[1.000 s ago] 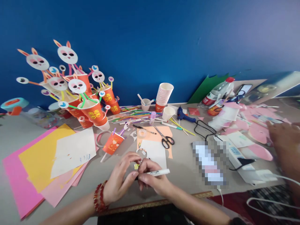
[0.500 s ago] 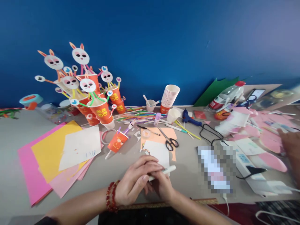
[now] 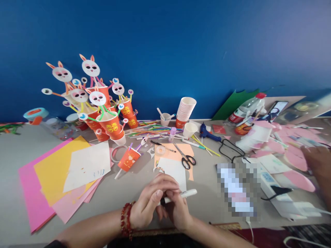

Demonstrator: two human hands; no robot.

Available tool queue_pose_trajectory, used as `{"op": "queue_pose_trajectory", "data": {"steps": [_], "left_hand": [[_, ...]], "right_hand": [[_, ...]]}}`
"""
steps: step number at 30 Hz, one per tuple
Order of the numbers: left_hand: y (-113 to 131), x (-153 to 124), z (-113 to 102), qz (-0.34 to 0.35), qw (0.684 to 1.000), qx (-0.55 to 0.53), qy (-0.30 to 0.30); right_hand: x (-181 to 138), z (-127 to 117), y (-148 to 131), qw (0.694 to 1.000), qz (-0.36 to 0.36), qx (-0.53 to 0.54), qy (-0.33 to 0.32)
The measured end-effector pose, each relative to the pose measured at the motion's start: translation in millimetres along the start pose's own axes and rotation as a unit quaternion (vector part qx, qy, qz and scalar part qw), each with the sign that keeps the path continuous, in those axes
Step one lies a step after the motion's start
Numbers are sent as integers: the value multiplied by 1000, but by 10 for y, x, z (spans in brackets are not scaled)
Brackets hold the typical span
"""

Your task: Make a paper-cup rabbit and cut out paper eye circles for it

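Lower centre: right hand closed on white marker, its tip end jutting right. Left hand cupped against right; whether it grips marker's black end, cannot tell. Beyond: white paper, then scissors. Upper left: rabbit-faced cups before blue wall.

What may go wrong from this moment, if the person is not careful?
1. The right hand holds the marker, and its black end is by the left hand. I cannot tell if that end is capped; if not, ink might stain the fingers.
2. The rabbit cups are stacked on others, with wide paper heads above; a bump might topple them.
3. The tilted cup is beyond the left hand; a careless reach might knock it.
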State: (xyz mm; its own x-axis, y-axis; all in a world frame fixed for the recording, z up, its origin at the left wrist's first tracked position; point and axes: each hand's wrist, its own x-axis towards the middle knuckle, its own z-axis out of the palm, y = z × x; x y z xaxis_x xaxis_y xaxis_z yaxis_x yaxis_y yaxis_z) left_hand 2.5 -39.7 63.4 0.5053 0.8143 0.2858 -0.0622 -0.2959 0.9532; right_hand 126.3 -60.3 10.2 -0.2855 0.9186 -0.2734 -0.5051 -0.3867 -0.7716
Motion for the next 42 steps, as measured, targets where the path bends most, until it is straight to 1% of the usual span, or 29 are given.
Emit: {"op": "queue_pose_trajectory", "data": {"steps": [2,3,5,6,7,8,9,10,11,12,13,14,15,17,18,20,21,22,23,24,25,26,27,28,29,32,35,39,42], "left_hand": [[-41,21,-59,0,1000,22,-2],[-69,32,-97,-12,999,31,-2],[-131,54,-186,-43,999,32,5],[-163,61,-233,-57,998,22,13],[-195,64,-279,-66,997,14,27],[-226,63,-322,-74,996,14,42],[-255,56,-358,-82,995,26,57],[-281,45,-388,-91,992,50,67],[-303,28,-409,-103,989,81,70],[-321,9,-420,-114,985,112,67],[-334,-13,-424,-123,981,139,58],[-343,-35,-420,-127,978,160,46],[-347,-57,-411,-124,976,179,34],[-345,-95,-388,-103,971,217,15],[-343,-110,-378,-91,967,240,8],[-342,-134,-366,-69,955,289,-3],[-346,-142,-363,-60,948,312,-11],[-353,-149,-361,-52,940,335,-20],[-363,-153,-358,-45,932,358,-28],[-375,-154,-353,-40,923,381,-37],[-388,-154,-345,-39,913,403,-45],[-401,-150,-336,-42,903,424,-55],[-413,-145,-324,-45,894,441,-63],[-423,-139,-310,-48,886,455,-73],[-431,-132,-296,-48,880,465,-83],[-438,-111,-253,-43,869,481,-108],[-428,-97,-222,-44,862,491,-119],[-433,-102,-204,-48,858,499,-110],[-464,-120,-201,-45,858,501,-107]], "right_hand": [[27,-7,-81,999,10,-39,-33],[46,-20,-152,997,9,-63,-47],[90,-78,-358,991,-1,-111,-74],[116,-128,-491,987,-22,-139,-82],[148,-191,-639,983,-48,-164,-74],[185,-270,-796,977,-83,-193,-44],[229,-362,-955,964,-112,-243,-4],[281,-463,-1109,940,-139,-310,39],[341,-570,-1251,901,-166,-394,75],[407,-678,-1375,840,-187,-495,121],[478,-778,-1476,755,-166,-615,156],[550,-868,-1553,657,-118,-720,192],[619,-940,-1606,574,-62,-790,208],[730,-1027,-1643,539,-32,-815,208],[762,-1042,-1633,532,-25,-820,209],[765,-1027,-1572,533,-32,-816,220],[736,-1007,-1525,539,-43,-811,224],[690,-983,-1471,553,-56,-802,220],[633,-960,-1410,577,-76,-788,202],[570,-939,-1344,606,-89,-773,164],[509,-924,-1277,634,-95,-760,110],[454,-913,-1211,650,-111,-749,60],[409,-908,-1151,650,-131,-748,14],[378,-907,-1098,642,-151,-752,-15],[360,-908,-1056,630,-167,-757,-29],[377,-901,-1002,595,-180,-783,-23],[462,-855,-1028,578,-148,-802,-15],[626,-775,-1084,591,-87,-801,-27],[741,-742,-1103,607,-73,-790,-39]]}}
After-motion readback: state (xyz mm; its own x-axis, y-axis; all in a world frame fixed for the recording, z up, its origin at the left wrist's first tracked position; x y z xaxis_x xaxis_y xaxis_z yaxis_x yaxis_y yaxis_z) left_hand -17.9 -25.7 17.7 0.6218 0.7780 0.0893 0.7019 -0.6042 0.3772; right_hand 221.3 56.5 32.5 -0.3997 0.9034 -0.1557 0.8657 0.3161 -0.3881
